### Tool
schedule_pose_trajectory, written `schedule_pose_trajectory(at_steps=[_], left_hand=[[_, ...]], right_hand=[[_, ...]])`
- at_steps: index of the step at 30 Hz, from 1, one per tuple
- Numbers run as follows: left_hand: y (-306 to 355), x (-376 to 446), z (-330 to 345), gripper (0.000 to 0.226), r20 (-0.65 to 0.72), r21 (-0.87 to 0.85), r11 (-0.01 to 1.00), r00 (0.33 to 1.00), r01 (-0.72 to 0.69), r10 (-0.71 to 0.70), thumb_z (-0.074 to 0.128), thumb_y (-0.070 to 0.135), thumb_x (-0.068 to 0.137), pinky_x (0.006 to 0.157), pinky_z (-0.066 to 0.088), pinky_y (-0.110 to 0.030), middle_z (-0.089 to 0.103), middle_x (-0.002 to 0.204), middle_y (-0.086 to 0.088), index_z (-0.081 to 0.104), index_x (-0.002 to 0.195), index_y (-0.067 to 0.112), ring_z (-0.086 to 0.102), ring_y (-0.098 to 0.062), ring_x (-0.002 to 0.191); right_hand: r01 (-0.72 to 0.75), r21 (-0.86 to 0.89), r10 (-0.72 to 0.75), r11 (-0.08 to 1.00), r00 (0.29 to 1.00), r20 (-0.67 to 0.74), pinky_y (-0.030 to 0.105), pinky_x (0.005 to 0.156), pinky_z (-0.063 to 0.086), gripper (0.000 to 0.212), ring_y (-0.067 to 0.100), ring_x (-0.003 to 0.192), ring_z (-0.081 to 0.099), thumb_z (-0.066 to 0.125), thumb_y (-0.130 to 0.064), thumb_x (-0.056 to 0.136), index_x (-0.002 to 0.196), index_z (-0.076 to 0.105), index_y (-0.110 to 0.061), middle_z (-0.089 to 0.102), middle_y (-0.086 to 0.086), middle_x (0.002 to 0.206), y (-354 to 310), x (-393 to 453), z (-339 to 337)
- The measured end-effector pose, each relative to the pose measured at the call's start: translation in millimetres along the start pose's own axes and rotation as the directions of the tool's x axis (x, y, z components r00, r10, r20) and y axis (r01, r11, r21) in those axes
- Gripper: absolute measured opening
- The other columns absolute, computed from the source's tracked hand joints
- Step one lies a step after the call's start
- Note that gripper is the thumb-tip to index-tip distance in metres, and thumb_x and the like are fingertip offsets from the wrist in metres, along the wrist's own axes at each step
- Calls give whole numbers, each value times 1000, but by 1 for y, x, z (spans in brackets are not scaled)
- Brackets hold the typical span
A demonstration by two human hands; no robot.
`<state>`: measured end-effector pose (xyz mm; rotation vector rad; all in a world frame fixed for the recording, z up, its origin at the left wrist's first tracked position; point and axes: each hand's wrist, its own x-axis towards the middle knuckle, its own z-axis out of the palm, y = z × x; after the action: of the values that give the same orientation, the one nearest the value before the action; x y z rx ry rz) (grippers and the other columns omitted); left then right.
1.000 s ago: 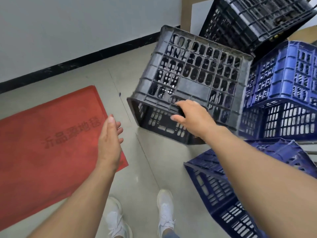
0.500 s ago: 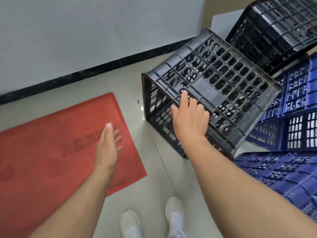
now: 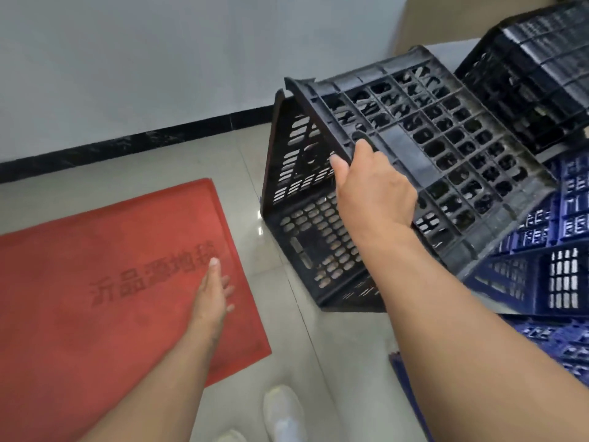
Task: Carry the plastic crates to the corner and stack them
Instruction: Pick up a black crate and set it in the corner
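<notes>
A black plastic crate [image 3: 446,148] lies tipped on its side, its open mouth facing left and its lower edge on the floor. My right hand [image 3: 373,193] grips the crate's upper rim, fingers hooked through a hole in its wall. My left hand [image 3: 213,291] hovers open over the red mat, apart from the crate. A second black crate [image 3: 535,68] sits tilted at the upper right. Blue crates [image 3: 548,275] are piled behind and below the black one at the right.
A red floor mat [image 3: 95,282] with dark characters covers the floor at the left. A white wall with a black skirting [image 3: 159,138] runs along the back. My white shoe [image 3: 283,413] stands on pale tiles at the bottom centre.
The black crate has rotated further, its mouth now facing left. My right hand has shifted from lying flat on the wall to gripping the rim. The left hand stays open over the mat.
</notes>
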<state>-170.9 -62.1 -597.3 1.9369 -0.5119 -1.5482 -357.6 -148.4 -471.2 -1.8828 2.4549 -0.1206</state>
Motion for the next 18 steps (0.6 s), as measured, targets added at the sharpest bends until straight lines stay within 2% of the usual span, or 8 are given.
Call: schedule_pose_trajectory(at_steps=[4, 7, 9, 11, 13, 14, 16, 18], left_hand=[[12, 6, -30, 55, -57, 50, 999, 998, -13, 16, 25, 45, 100, 100, 38, -41, 43, 144, -11, 31, 146, 16, 43, -29, 132], [20, 9, -53, 57, -122, 148, 988, 991, -39, 58, 33, 41, 99, 115, 24, -42, 32, 153, -7, 28, 148, 13, 31, -26, 140], [28, 7, -71, 66, -242, 213, 977, 970, 28, 25, 46, 34, 96, 117, 19, -38, 25, 156, -14, 19, 150, 6, 25, -29, 143], [20, 17, -100, 85, -363, 225, 960, 929, 165, -75, 63, 31, 87, 113, 25, -43, 28, 152, -25, 14, 150, 1, 31, -39, 139], [-9, 44, -145, 104, -441, 91, 953, 870, 288, -221, 82, 37, 64, 104, 39, -51, 44, 140, -29, 27, 145, 3, 49, -45, 122], [-12, 46, -164, 99, -432, -3, 950, 856, 313, -283, 86, 37, 56, 94, 46, -55, 56, 128, -28, 40, 137, 2, 58, -44, 108], [3, 27, -193, 54, -463, -82, 961, 844, 264, -271, 74, 16, 70, 73, 53, -46, 63, 97, -25, 55, 117, -5, 60, -36, 82], [24, 5, -213, 28, -509, 6, 979, 843, 206, -175, 61, -3, 78, 60, 42, -34, 59, 82, -25, 59, 106, -8, 53, -31, 74]], right_hand=[[-6, 40, 6, 999, 1000, 7, 39, 70, 34, 50, 39, 106, 58, 29, -51, 98, 120, 48, -11, 61, 14, 118, -3, 11, -31], [-46, 138, 44, 989, 999, 14, 38, 71, 33, 51, 36, 93, 57, 32, -55, 96, 107, 53, -10, 63, 16, 104, 0, 20, -60], [-66, 259, 58, 964, 998, 40, 37, 69, 38, 53, 32, 83, 54, 35, -56, 94, 94, 57, -9, 65, 12, 93, 5, 23, -77], [-104, 396, 68, 912, 992, 105, 37, 69, 45, 52, 32, 77, 59, 39, -55, 93, 83, 62, -9, 69, 8, 83, 10, 25, -87], [-218, 546, 129, 809, 972, 197, 33, 59, 46, 46, 27, 61, 60, 43, -51, 93, 76, 64, -13, 70, 4, 73, 13, 26, -86], [-275, 594, 162, 756, 958, 237, 30, 53, 43, 44, 24, 53, 57, 45, -50, 92, 74, 65, -15, 72, 4, 72, 13, 25, -81], [-346, 629, 195, 696, 934, 298, 28, 49, 39, 43, 23, 47, 53, 46, -48, 92, 71, 64, -15, 73, 6, 73, 8, 21, -64], [-373, 625, 197, 686, 922, 334, 29, 46, 39, 41, 26, 49, 54, 47, -43, 93, 71, 62, -12, 71, 11, 73, -2, 14, -46]])
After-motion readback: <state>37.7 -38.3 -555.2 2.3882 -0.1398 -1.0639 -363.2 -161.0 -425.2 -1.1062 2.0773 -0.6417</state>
